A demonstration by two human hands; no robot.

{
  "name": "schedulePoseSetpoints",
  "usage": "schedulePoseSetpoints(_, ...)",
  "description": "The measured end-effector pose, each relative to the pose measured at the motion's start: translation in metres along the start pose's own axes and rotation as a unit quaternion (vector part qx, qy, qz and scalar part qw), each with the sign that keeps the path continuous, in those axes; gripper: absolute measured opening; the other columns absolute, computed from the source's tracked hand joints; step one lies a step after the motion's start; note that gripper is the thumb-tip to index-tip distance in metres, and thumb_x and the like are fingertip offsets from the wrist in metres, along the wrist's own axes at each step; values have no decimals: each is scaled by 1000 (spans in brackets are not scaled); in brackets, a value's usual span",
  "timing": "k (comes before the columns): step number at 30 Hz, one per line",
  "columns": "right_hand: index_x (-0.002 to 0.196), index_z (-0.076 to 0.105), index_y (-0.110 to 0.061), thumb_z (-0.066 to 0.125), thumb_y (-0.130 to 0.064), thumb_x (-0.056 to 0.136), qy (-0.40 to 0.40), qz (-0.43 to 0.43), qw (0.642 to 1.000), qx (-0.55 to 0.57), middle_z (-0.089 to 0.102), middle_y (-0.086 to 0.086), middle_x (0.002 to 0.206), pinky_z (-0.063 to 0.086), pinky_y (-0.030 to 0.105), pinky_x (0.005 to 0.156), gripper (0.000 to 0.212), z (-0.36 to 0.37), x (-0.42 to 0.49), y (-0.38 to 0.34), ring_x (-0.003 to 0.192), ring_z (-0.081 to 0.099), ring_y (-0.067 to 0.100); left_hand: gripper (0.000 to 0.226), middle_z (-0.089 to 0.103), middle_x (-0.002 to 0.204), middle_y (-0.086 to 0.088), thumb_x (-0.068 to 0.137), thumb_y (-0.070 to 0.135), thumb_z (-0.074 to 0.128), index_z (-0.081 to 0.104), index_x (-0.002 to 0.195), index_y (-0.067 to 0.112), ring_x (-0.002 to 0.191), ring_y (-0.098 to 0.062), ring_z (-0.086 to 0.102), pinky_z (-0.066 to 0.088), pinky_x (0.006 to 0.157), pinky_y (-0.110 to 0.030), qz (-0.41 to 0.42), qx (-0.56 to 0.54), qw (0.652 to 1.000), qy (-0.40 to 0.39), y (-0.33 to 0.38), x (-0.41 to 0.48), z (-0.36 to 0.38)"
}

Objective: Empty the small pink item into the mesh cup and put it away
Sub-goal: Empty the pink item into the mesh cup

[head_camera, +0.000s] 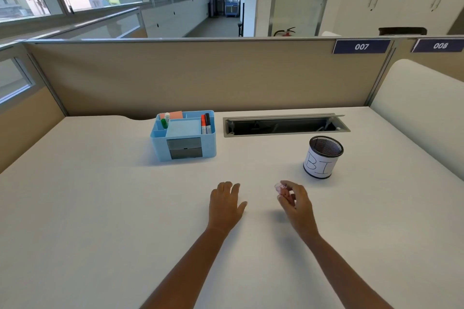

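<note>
Right hand (297, 202) pinches the pink item (281, 188) near the cup (323, 157), below-left of it, bare desk (100, 208) between; left hand (226, 204) flat, fingers loosely spread, farther left; organizer (184, 134) well left of the cup.

Bare surface (100, 208) lies all around your hands, wide open to the left and between them. Ahead and right of your right hand (297, 204) stands the mesh cup (323, 157); ahead-left of your left hand (226, 204) sits the blue organizer (184, 135).
</note>
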State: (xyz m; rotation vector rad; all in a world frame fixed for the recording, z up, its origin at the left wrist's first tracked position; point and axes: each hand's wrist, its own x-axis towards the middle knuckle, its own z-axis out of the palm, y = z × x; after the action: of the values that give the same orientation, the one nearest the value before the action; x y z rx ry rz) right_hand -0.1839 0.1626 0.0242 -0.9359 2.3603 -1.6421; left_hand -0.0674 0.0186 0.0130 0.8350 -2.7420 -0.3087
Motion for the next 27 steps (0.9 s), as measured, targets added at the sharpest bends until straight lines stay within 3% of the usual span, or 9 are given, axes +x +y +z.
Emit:
schedulePoseSetpoints(3, 111, 58, -6, 60, 5, 80, 39, -9, 999, -9, 54, 15, 103, 40, 0, 72, 33, -23, 22, -2, 91, 54, 23, 60, 36, 145, -8, 90, 40, 49, 27, 138, 12, 135, -20, 29, 27, 112, -34, -34, -89, 995, 0, 19, 15, -1)
schedulePoseSetpoints(6, 113, 58, -2, 59, 5, 81, 69, -17, 997, -31, 55, 22, 109, 40, 18, 82, 32, -46, 45, -6, 94, 53, 25, 68, 31, 150, -8, 87, 40, 55, 24, 140, 12, 139, -22, 26, 26, 113, -36, -69, -200, 977, -8, 50, 31, -2)
schedulePoseSetpoints(9, 114, 57, 0, 58, 3, 83, 90, -29, 994, -57, 54, 22, 112, 34, 10, 81, 32, -66, 65, -8, 96, 51, 23, 75, 26, 152, -8, 84, 39, 60, 19, 141, 12, 139, -24, 25, 27, 113, -37, -101, -290, 951, -22, 82, 47, -1)
schedulePoseSetpoints(14, 120, 53, 1, 56, 0, 84, 91, -4, 989, -114, 50, 26, 118, 42, 34, 92, 35, -93, 96, -4, 111, 50, 36, 83, 20, 154, -8, 81, 37, 64, 13, 142, 12, 140, -23, 24, 29, 112, -38, -101, -345, 932, -41, 125, 73, 6)
schedulePoseSetpoints(20, 118, 53, 0, 61, -1, 82, 79, -21, 983, -165, 56, 24, 118, 43, 30, 81, 38, -119, 124, 3, 106, 55, 36, 89, 14, 156, -6, 80, 36, 67, 8, 143, 14, 141, -23, 20, 28, 113, -39, -96, -368, 922, -70, 159, 98, 18)
schedulePoseSetpoints(27, 114, 56, 1, 63, -1, 82, 52, 4, 982, -183, 59, 23, 117, 45, 32, 83, 33, -135, 147, 12, 105, 57, 35, 97, 11, 156, -8, 77, 30, 71, 2, 143, 14, 142, -27, 17, 26, 114, -42, -112, -422, 894, -100, 187, 119, 36)
